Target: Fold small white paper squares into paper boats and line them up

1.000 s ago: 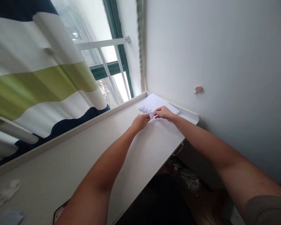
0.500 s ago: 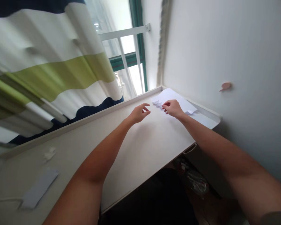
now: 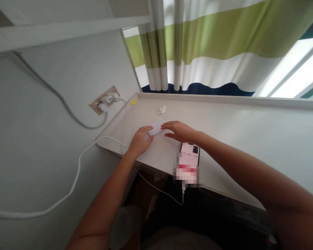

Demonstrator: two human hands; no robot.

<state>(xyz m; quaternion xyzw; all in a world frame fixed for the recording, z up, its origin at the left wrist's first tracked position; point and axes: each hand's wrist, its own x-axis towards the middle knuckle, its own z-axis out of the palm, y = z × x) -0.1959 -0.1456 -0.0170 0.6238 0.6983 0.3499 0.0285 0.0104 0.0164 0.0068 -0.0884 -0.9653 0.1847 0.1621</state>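
Observation:
A flat, bluish-white piece that looks like paper (image 3: 156, 127) lies on the white desk between my two hands. My left hand (image 3: 141, 140) is at its left side, thumb and fingers apart, fingertips at its edge. My right hand (image 3: 179, 132) reaches over from the right with its fingers stretched out, the tips at the piece's right edge. Neither hand has visibly closed around it. Just below my right hand, a phone (image 3: 189, 161) with a timer on its screen lies near the desk's front edge, its lower part pixelated.
A small white crumpled-looking item (image 3: 162, 110) sits behind the piece. Plugs fill a wall socket (image 3: 104, 100) at the left. A white cable (image 3: 79, 166) runs onto the desk near my left hand. A striped curtain (image 3: 198, 52) hangs behind the desk's raised rim (image 3: 224, 101).
The view has swung left from the papers in the right corner. Both hands have moved to the desk's left end, beside the flat white piece. My right hand's fingers have straightened.

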